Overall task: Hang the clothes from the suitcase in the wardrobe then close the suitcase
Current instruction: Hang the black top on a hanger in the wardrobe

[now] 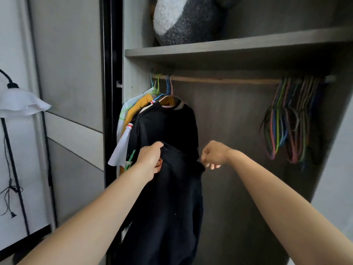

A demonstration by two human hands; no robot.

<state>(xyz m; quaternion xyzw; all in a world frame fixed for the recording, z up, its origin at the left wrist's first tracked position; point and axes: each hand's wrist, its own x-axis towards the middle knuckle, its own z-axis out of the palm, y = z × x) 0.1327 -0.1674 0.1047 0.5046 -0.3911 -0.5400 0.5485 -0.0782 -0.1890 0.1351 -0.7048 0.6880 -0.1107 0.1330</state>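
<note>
I face the open wardrobe, where a wooden rail (219, 79) runs under a shelf. A black garment (172, 197) hangs down in front of me. My left hand (150, 159) grips its upper left edge, and my right hand (214, 154) pinches its upper right edge. Behind it, at the rail's left end, several clothes hang on coloured hangers: a black top (168, 123), a yellow one (142, 105) and a white one (122, 146). The suitcase is out of view.
A bunch of empty coloured hangers (292, 119) hangs at the rail's right end. A grey and white plush toy (183, 22) sits on the shelf (238, 45) above. A white floor lamp (21, 104) stands at the left, beside the grey wardrobe door (70, 92).
</note>
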